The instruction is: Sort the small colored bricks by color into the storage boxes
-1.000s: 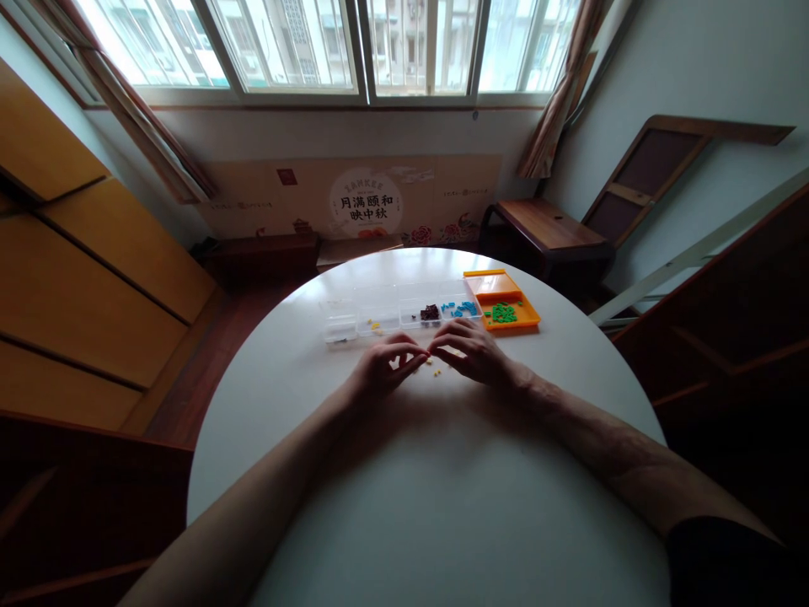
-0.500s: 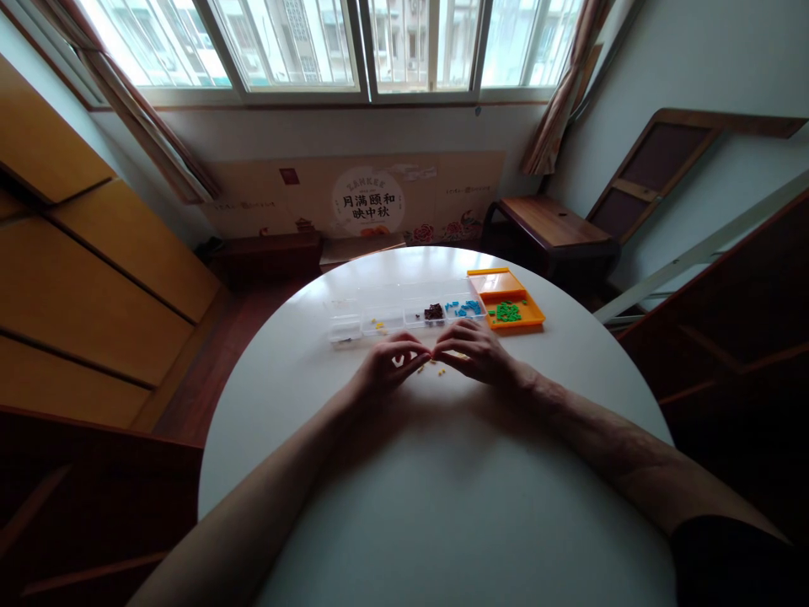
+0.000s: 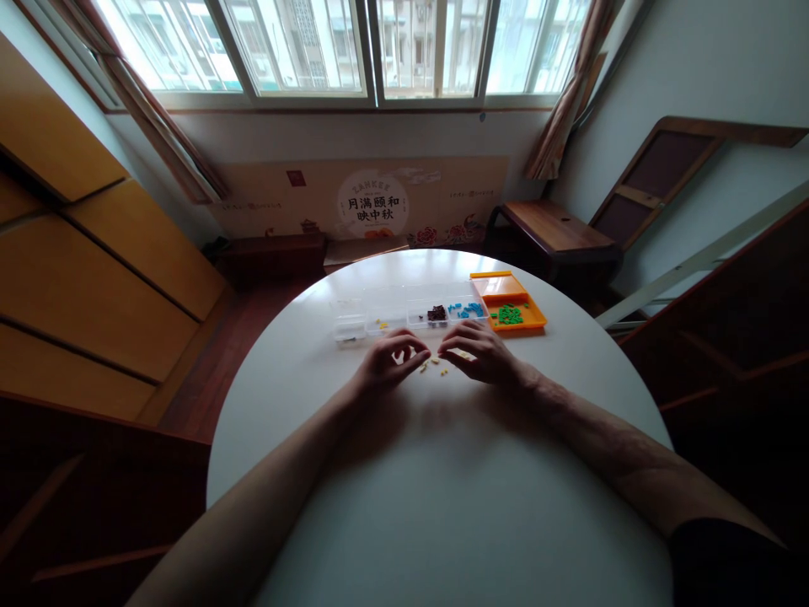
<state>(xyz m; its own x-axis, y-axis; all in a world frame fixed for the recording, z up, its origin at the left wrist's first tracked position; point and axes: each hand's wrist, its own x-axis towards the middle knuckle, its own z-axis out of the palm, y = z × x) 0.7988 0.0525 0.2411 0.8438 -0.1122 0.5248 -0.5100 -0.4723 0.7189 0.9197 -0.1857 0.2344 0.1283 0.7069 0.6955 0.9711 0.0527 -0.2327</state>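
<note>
My left hand (image 3: pixel 390 361) rests low over the table, thumb and index fingertips drawn together in a pinch. Opposite it, my right hand (image 3: pixel 481 352) curls its fingers towards its thumb. A small gap separates the fingertips of the two hands. Whatever either pinch holds is too small to make out. Several tiny yellow pieces (image 3: pixel 443 372) lie on the white table just below the fingertips. Behind the hands stands a clear compartment box (image 3: pixel 387 329), with dark brown pieces (image 3: pixel 436 314), blue pieces (image 3: pixel 468 310) and a few yellow pieces (image 3: pixel 383 324) in it.
An orange box (image 3: pixel 536 322) with green pieces (image 3: pixel 509 314) adjoins the clear box on the right. The round white table (image 3: pixel 442 497) fills the middle. Beyond it are a wooden stool-like seat (image 3: pixel 556 223), a printed cardboard panel (image 3: pixel 253 190) and a window.
My fingertips, which met over the yellow pieces, have come slightly apart. The whole view has shifted a little; the boxes stay where they were on the table.
</note>
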